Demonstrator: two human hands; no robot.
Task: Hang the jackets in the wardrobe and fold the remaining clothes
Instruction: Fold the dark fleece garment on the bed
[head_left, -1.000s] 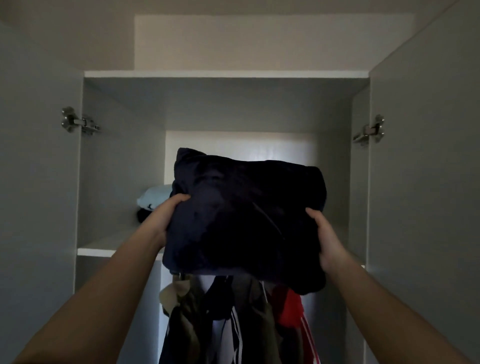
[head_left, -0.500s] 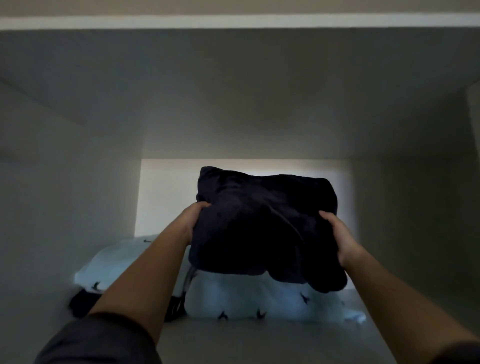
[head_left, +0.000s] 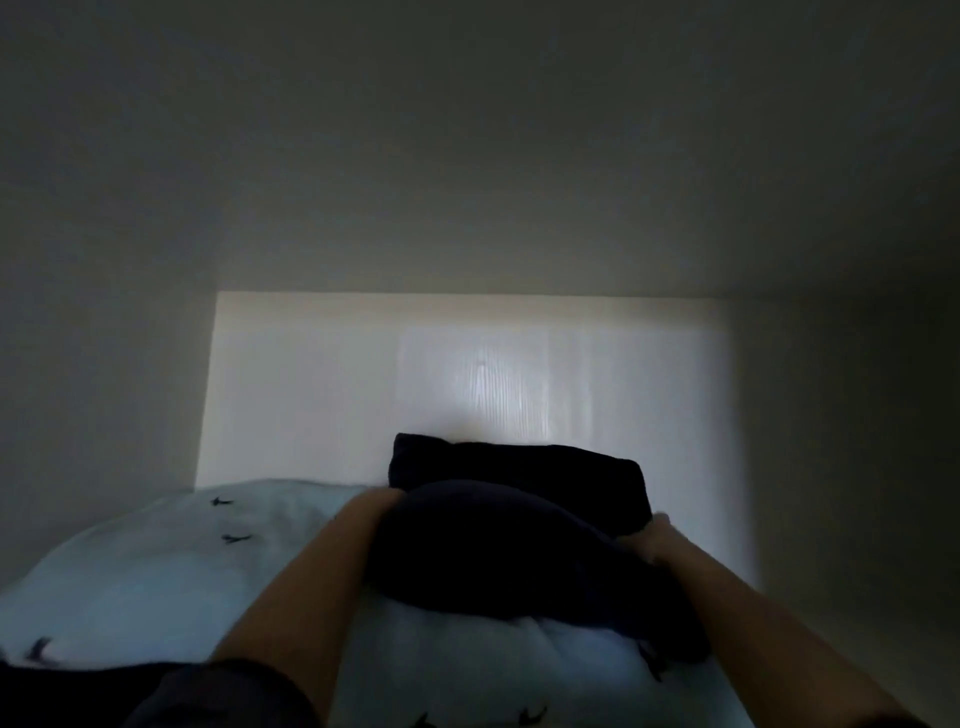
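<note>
A folded navy garment (head_left: 509, 530) lies on top of a folded light-blue garment (head_left: 156, 561) printed with small dark birds, on the wardrobe's upper shelf. My left hand (head_left: 376, 506) is tucked into the navy garment's left side, and the fabric hides its fingers. At the garment's right edge, my right hand (head_left: 652, 540) grips the cloth, blurred. Both forearms reach in from below.
The compartment's pale back panel (head_left: 467, 389) stands just behind the navy garment. Grey side walls close in on the left (head_left: 104, 364) and right (head_left: 857, 415), with the ceiling panel above. A dark cloth (head_left: 47, 686) shows under the blue garment at bottom left.
The navy garment has gone from held up in front of the wardrobe to lowered onto the light-blue garment, deeper in the shelf. The view has moved inside the compartment.
</note>
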